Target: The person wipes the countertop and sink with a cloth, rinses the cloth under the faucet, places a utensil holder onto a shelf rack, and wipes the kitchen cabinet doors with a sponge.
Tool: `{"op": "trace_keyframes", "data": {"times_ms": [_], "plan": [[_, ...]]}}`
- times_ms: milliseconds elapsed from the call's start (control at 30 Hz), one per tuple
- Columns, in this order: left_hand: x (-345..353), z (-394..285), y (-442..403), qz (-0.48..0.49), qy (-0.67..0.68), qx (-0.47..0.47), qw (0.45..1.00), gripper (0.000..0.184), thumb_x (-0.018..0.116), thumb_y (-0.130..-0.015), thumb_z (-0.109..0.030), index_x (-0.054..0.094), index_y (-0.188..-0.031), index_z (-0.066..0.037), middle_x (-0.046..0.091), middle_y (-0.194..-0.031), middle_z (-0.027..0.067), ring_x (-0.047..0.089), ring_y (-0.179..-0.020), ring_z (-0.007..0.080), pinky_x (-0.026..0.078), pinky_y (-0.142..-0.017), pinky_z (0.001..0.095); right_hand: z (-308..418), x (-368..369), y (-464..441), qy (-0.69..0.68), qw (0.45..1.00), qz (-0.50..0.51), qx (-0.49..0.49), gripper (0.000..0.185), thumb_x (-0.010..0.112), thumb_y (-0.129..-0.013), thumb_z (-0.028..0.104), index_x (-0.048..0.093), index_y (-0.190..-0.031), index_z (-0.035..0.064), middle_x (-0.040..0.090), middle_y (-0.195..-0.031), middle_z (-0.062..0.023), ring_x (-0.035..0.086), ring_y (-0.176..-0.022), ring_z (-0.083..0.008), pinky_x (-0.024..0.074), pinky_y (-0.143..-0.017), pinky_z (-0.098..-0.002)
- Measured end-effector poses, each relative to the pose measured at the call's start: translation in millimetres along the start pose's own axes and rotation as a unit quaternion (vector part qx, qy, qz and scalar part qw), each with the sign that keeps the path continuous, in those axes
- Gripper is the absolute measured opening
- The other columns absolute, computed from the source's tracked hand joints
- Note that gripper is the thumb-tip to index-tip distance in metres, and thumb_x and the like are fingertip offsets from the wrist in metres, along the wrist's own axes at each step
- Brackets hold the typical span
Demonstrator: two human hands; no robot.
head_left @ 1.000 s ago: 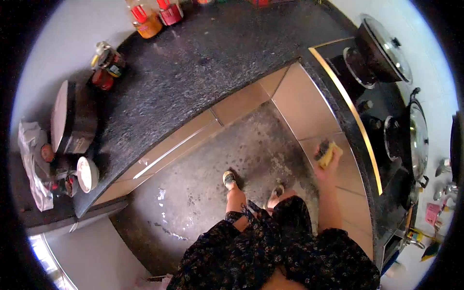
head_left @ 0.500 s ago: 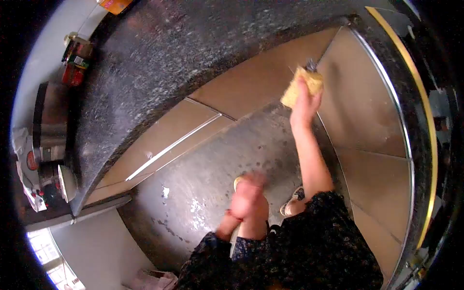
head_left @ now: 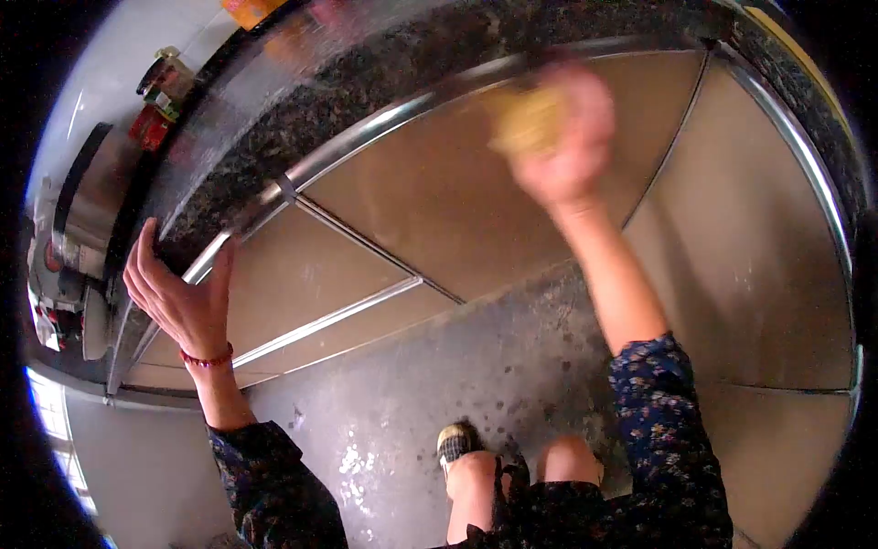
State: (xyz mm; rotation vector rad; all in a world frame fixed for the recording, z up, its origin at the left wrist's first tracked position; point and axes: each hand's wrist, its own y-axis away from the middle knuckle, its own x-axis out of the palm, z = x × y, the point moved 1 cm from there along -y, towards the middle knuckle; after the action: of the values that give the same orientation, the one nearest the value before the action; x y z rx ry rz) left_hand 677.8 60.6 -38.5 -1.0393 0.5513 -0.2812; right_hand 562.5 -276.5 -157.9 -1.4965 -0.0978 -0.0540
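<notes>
My right hand (head_left: 581, 137) is wrapped round a yellow sponge (head_left: 529, 121), both smeared by motion. The sponge is up against or just in front of the upper part of a brown cabinet door (head_left: 430, 183), below the counter edge; contact is hard to make out. On the left, my left hand (head_left: 178, 297) has its thumb and fingers spread over the edge of the dark speckled countertop (head_left: 366, 91), holding no object. A red bead bracelet circles that wrist.
Jars (head_left: 165, 91) and an orange pack (head_left: 251, 11) stand at the back of the counter. A white bowl (head_left: 95, 322) sits at its left end. More brown cabinet panels (head_left: 759, 256) run down the right. Wet spots mark the grey floor (head_left: 366, 430).
My left hand has risen from near my knees to the counter edge on the left. The right hand has moved up with the sponge, and the view has shifted closer to the cabinets.
</notes>
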Motion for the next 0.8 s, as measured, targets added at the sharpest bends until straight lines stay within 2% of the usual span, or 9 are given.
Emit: {"op": "trace_keyframes", "data": {"times_ms": [200, 267, 300, 333, 367, 467, 533, 600, 800], "plan": [[4.8, 3.1, -0.5, -0.048, 0.037, -0.012, 0.998, 0.053, 0.076, -0.062, -0.015, 0.053, -0.109, -0.006, 0.055, -0.103, 0.0120, 0.051, -0.097, 0.0313, 0.038, -0.088, 0.0402, -48.0, -14.2, -25.0, 0.102, 0.973, -0.144, 0.151, 0.045, 0.066, -0.071, 0.028, 0.049, -0.102, 0.0010, 0.051, -0.098, -0.0174, 0.049, -0.092, -0.0341, 0.0402, -0.080, -0.0422], [2.6, 0.0, -2.0, -0.046, 0.014, -0.018, 0.999, 0.053, 0.076, -0.060, -0.014, 0.053, -0.107, -0.006, 0.055, -0.102, 0.0122, 0.050, -0.097, 0.0317, 0.038, -0.088, 0.0404, 26.1, 6.6, -20.8, -0.007, 0.992, -0.088, 0.091, 0.040, 0.067, -0.063, 0.023, 0.053, -0.094, 0.0029, 0.052, -0.086, -0.0143, 0.051, -0.082, -0.0335, 0.0423, -0.069, -0.0403], [2.6, -1.4, -4.5, -0.038, 0.004, -0.037, 0.999, 0.052, 0.076, -0.059, -0.013, 0.053, -0.106, -0.005, 0.055, -0.102, 0.0124, 0.050, -0.097, 0.0322, 0.038, -0.088, 0.0408, 56.3, 24.4, -10.9, -0.097, 0.989, 0.076, 0.076, 0.032, 0.066, -0.063, 0.019, 0.057, -0.091, 0.0043, 0.056, -0.087, -0.0125, 0.053, -0.083, -0.0311, 0.0451, -0.071, -0.0407], [4.6, 1.5, -2.9, -0.033, 0.008, -0.030, 0.999, 0.052, 0.075, -0.060, -0.013, 0.052, -0.106, -0.005, 0.055, -0.102, 0.0125, 0.049, -0.098, 0.0320, 0.038, -0.088, 0.0407, 87.6, 56.2, 5.7, -0.175, 0.983, -0.007, -0.049, 0.020, 0.060, -0.070, 0.015, 0.060, -0.089, 0.0070, 0.059, -0.092, -0.0105, 0.054, -0.087, -0.0270, 0.0464, -0.079, -0.0391], [5.9, 3.1, -4.0, -0.030, 0.015, -0.023, 0.999, 0.052, 0.075, -0.061, -0.013, 0.052, -0.106, -0.005, 0.055, -0.102, 0.0126, 0.049, -0.098, 0.0320, 0.038, -0.088, 0.0405, 121.5, 71.2, 17.7, -0.246, 0.968, 0.045, 0.015, 0.023, 0.050, -0.077, 0.007, 0.059, -0.097, 0.0098, 0.057, -0.108, -0.0077, 0.054, -0.100, -0.0262, 0.0443, -0.083, -0.0359], [-5.0, -1.6, -7.2, 0.043, 0.004, -0.034, 0.998, 0.051, 0.073, -0.063, -0.014, 0.051, -0.107, -0.004, 0.054, -0.104, 0.0135, 0.049, -0.099, 0.0320, 0.038, -0.089, 0.0399, 116.3, 65.4, 15.5, -0.153, 0.978, 0.057, -0.130, 0.024, 0.047, -0.079, 0.008, 0.059, -0.100, 0.0119, 0.056, -0.112, -0.0052, 0.054, -0.103, -0.0233, 0.0438, -0.086, -0.0343], [-4.5, -2.0, -7.7, 0.035, 0.004, -0.022, 0.999, 0.051, 0.073, -0.063, -0.013, 0.050, -0.108, -0.003, 0.054, -0.104, 0.0141, 0.048, -0.099, 0.0323, 0.038, -0.089, 0.0399, 45.9, 42.3, 16.4, -0.289, 0.947, 0.102, -0.099, 0.027, 0.048, -0.082, 0.014, 0.057, -0.107, 0.0113, 0.054, -0.116, -0.0051, 0.052, -0.106, -0.0230, 0.0429, -0.089, -0.0340], [-7.2, -4.3, -8.5, 0.043, 0.015, -0.024, 0.999, 0.051, 0.071, -0.066, -0.013, 0.049, -0.111, -0.003, 0.053, -0.106, 0.0148, 0.047, -0.100, 0.0334, 0.038, -0.089, 0.0412, -18.0, 4.0, 22.5, -0.012, 0.995, 0.091, -0.041, 0.046, 0.064, -0.074, 0.027, 0.051, -0.113, 0.0071, 0.053, -0.116, -0.0111, 0.051, -0.107, -0.0287, 0.0428, -0.087, -0.0379], [-3.4, -5.5, -10.8, 0.056, -0.036, -0.036, 0.997, 0.051, 0.072, -0.066, -0.013, 0.047, -0.109, -0.001, 0.052, -0.106, 0.0153, 0.047, -0.101, 0.0335, 0.037, -0.090, 0.0413, -101.9, -40.5, 21.3, 0.115, 0.960, -0.126, 0.223, 0.066, 0.069, -0.072, 0.016, 0.035, -0.125, -0.0031, 0.042, -0.124, -0.0208, 0.040, -0.116, -0.0363, 0.0320, -0.099, -0.0442]]}}
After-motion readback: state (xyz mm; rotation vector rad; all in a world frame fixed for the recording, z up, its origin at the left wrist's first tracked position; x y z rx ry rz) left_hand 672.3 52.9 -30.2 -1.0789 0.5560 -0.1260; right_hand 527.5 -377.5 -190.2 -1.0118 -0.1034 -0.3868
